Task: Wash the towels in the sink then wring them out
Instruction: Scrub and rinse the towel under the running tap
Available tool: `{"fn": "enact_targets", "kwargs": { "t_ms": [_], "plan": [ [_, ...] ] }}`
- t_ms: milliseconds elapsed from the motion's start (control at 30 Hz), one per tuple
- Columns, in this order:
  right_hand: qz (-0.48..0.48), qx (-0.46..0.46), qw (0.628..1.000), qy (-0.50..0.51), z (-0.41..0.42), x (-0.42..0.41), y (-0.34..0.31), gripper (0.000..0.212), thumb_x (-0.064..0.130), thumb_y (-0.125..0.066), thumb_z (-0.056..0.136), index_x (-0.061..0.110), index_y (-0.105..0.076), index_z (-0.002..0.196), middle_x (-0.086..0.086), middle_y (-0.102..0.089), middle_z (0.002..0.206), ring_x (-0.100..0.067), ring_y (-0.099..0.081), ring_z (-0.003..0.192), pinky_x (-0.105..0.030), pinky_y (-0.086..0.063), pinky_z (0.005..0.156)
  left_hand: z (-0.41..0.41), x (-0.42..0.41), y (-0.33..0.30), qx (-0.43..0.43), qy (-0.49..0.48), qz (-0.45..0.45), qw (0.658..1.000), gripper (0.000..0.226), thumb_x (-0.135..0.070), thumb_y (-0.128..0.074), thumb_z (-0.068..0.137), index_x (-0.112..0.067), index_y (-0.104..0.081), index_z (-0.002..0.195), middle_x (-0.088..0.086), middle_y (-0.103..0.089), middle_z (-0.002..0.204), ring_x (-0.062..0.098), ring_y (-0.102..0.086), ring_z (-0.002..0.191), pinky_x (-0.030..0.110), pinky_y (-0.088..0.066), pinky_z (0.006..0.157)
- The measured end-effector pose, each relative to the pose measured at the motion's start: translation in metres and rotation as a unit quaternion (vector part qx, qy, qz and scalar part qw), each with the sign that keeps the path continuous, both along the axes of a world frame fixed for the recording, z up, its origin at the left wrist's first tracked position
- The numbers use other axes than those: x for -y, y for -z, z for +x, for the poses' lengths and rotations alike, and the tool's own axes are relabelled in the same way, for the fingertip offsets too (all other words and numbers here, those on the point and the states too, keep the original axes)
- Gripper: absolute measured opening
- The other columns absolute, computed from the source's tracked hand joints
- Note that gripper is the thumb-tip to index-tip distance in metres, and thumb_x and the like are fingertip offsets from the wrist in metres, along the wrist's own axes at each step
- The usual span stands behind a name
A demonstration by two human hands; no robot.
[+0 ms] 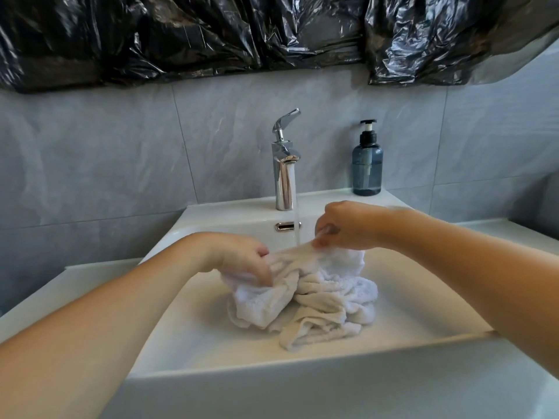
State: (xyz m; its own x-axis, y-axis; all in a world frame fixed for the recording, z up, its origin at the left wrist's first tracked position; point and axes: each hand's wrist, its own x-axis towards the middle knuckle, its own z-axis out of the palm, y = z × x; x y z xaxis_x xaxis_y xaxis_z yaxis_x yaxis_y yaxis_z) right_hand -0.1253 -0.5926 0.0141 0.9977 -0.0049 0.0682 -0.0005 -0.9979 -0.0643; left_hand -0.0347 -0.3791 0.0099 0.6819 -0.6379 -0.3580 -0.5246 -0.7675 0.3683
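A crumpled heap of white towels (320, 300) lies in the middle of the white sink (211, 334). My left hand (242, 257) grips a bunch of the cloth at the heap's left side. My right hand (344, 226) pinches an upper edge of towel and holds it stretched up under the thin stream of water (297, 225) that runs from the chrome tap (286, 173). How many towels make up the heap cannot be told.
A blue soap dispenser (367, 164) with a black pump stands on the sink's back ledge, right of the tap. Grey tiles cover the wall; black plastic sheeting (242, 34) hangs above. White counter runs on both sides of the sink.
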Motion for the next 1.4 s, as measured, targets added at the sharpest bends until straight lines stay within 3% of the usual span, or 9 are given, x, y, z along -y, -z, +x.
{"fn": "enact_targets", "kwargs": {
  "t_ms": [133,400,500,600,700,900,1033,1133,1400],
  "plan": [
    [-0.093,0.025,0.995,-0.011,-0.025,-0.010,-0.015,0.035,0.058,-0.049,0.094,0.024,-0.060,0.090,0.006,-0.052,0.093,-0.015,-0.054,0.083,-0.030,-0.044,0.069,-0.002,-0.018,-0.007,0.107,-0.045,0.023,0.993,0.018,-0.027,-0.067,0.074,-0.016,-0.054,0.068,0.002,-0.054,0.069,0.021,-0.045,0.064,0.026,-0.033,0.055],
    [-0.118,0.069,0.988,0.074,-0.088,-0.023,-0.061,0.043,0.046,-0.036,0.102,0.017,-0.058,0.080,-0.002,-0.048,0.093,-0.024,-0.053,0.081,-0.035,-0.043,0.066,-0.054,-0.033,-0.080,0.261,-0.011,-0.279,0.924,0.019,-0.019,-0.067,0.089,-0.015,-0.051,0.080,-0.002,-0.046,0.068,0.019,-0.040,0.066,0.032,-0.028,0.057],
    [-0.056,0.080,0.988,0.118,-0.104,-0.035,-0.075,0.040,0.034,-0.038,0.103,0.015,-0.052,0.072,-0.007,-0.048,0.096,-0.029,-0.055,0.083,-0.034,-0.043,0.065,-0.076,-0.026,-0.113,0.290,0.028,-0.327,0.899,0.022,-0.021,-0.067,0.089,-0.019,-0.048,0.078,-0.005,-0.044,0.064,0.015,-0.037,0.060,0.032,-0.029,0.057],
    [0.253,0.091,0.958,0.100,-0.113,-0.056,-0.084,0.028,0.006,-0.041,0.097,0.012,-0.063,0.112,-0.007,-0.056,0.097,-0.027,-0.060,0.094,-0.021,-0.041,0.062,-0.094,-0.017,-0.132,0.299,0.068,-0.369,0.877,0.021,-0.022,-0.068,0.088,-0.018,-0.049,0.079,-0.007,-0.046,0.064,0.013,-0.038,0.060,0.032,-0.032,0.058],
    [0.475,0.086,0.876,0.014,-0.106,-0.075,-0.080,0.039,0.000,-0.052,0.086,0.018,-0.064,0.118,-0.011,-0.068,0.102,-0.025,-0.066,0.091,-0.029,-0.052,0.078,-0.104,-0.007,-0.131,0.314,0.101,-0.343,0.880,0.019,-0.023,-0.068,0.086,-0.019,-0.051,0.082,-0.005,-0.052,0.071,0.018,-0.047,0.069,0.033,-0.037,0.063],
    [0.403,0.168,0.893,0.108,-0.088,-0.068,-0.062,0.028,0.007,-0.047,0.088,0.016,-0.053,0.063,0.002,-0.043,0.059,-0.015,-0.037,0.057,-0.023,-0.029,0.050,-0.063,-0.017,-0.083,0.435,0.084,-0.076,0.893,0.012,-0.032,-0.063,0.085,-0.026,-0.054,0.091,0.003,-0.062,0.105,0.029,-0.055,0.108,0.035,-0.034,0.087],
    [0.409,0.190,0.877,0.165,-0.073,-0.047,-0.056,0.029,-0.001,-0.045,0.082,0.016,-0.042,0.058,-0.001,-0.036,0.059,-0.018,-0.031,0.056,-0.027,-0.025,0.049,-0.036,-0.013,-0.054,0.140,-0.072,-0.257,0.953,0.019,-0.030,-0.069,0.083,-0.020,-0.054,0.076,0.002,-0.052,0.084,0.025,-0.053,0.087,0.032,-0.039,0.073],
    [0.338,0.080,0.920,0.184,-0.050,-0.046,-0.054,0.020,0.004,-0.047,0.088,0.014,-0.046,0.071,-0.002,-0.042,0.069,-0.016,-0.036,0.056,-0.025,-0.031,0.048,-0.021,0.005,-0.047,-0.086,-0.132,-0.425,0.891,0.018,-0.005,-0.062,0.087,-0.018,-0.049,0.088,0.014,-0.060,0.082,0.028,-0.062,0.077,0.042,-0.056,0.075],
    [0.412,0.037,0.895,0.166,0.010,-0.042,-0.025,0.023,0.031,-0.058,0.092,0.014,-0.066,0.107,0.001,-0.063,0.081,-0.013,-0.057,0.068,-0.018,-0.046,0.057,0.012,0.040,-0.021,-0.163,-0.187,-0.463,0.851,0.007,-0.006,-0.065,0.079,-0.010,-0.066,0.085,0.012,-0.064,0.077,0.023,-0.060,0.063,0.028,-0.050,0.062]
  ]
}}
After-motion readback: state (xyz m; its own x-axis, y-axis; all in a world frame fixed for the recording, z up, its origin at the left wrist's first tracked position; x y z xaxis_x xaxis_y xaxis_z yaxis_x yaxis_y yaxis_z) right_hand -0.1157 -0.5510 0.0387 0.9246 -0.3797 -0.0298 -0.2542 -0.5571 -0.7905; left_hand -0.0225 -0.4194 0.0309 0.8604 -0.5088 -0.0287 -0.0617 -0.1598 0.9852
